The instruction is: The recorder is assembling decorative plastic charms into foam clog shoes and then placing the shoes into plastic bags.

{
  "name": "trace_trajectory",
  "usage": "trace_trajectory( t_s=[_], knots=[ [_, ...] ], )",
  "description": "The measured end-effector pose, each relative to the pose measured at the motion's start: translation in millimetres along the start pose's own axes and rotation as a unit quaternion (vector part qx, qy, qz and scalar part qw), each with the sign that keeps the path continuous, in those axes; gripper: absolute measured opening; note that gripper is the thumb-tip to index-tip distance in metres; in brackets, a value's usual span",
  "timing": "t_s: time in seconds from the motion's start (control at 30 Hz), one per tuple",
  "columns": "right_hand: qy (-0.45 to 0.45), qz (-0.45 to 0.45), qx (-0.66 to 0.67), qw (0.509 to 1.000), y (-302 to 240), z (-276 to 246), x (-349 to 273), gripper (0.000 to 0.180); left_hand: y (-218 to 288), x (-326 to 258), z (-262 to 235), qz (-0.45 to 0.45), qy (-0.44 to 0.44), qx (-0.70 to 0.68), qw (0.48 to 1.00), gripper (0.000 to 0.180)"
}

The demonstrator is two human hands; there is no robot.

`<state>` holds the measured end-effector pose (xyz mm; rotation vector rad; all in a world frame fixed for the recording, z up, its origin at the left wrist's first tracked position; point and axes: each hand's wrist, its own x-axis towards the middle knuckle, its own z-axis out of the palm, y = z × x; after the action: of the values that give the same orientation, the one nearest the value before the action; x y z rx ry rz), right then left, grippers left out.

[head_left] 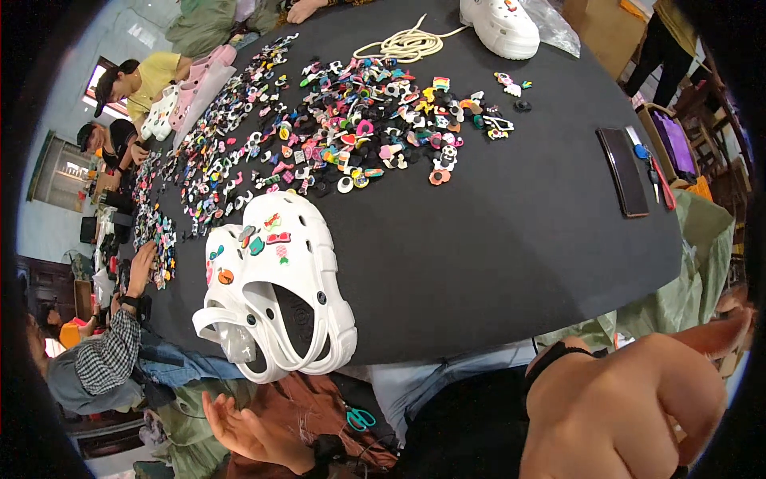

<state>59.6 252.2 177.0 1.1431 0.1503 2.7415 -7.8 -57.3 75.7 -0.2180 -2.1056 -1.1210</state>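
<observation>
A pair of white clogs (319,239) stands side by side at the table's near left edge. Colourful shoe charms are fixed on their tops, among them a pink pineapple charm (282,254) and an orange one (226,276). Clear plastic (237,342) shows by the heel of the left clog. My left hand (259,435) is below the clogs, off the table, fingers spread, touching nothing. Large and close at lower right is my right hand (622,399), its back toward me. Its thumb stands apart from a bent finger, nothing visible between them; the other fingers are hidden.
Heaps of loose charms (351,120) cover the table's far and left parts. Beyond lie a cream cord (411,44) and another white clog (503,28). A dark phone-like slab (622,172) and red-handled scissors (661,184) lie right. Co-workers, one in yellow (159,76), line the left side.
</observation>
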Motion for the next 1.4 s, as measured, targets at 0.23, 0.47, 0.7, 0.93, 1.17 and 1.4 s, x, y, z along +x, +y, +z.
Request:
trace_trajectory(
  t_s=[0.23, 0.47, 0.7, 0.93, 1.17, 1.4],
  knots=[
    [0.076, 0.068, 0.026, 0.994, -10, 8, 9, 0.042, 6, 5, 8, 0.028, -0.044, 0.03, 0.998, 0.043],
    [0.06, 0.177, 0.134, 0.973, -13, -12, 21, 0.033, -4, 17, 32, -0.007, -0.165, -0.02, 0.986, 0.05],
    [0.17, 0.119, 0.052, 0.977, 6, -2, 23, 0.031, -25, 47, 47, -0.054, -0.217, -0.023, 0.974, 0.052],
    [0.054, 0.066, 0.064, 0.994, 3, -17, 8, 0.053, -6, 72, 76, 0.088, -0.261, 0.127, 0.953, 0.048],
    [0.005, 0.007, 0.069, 0.998, -31, -64, -17, 0.038, -15, 71, 81, -0.079, -0.284, 0.114, 0.949, 0.066],
    [0.173, -0.062, 0.005, 0.983, -59, -93, -42, 0.039, -34, 77, 83, 0.126, -0.304, 0.121, 0.936, 0.069]
  ],
)
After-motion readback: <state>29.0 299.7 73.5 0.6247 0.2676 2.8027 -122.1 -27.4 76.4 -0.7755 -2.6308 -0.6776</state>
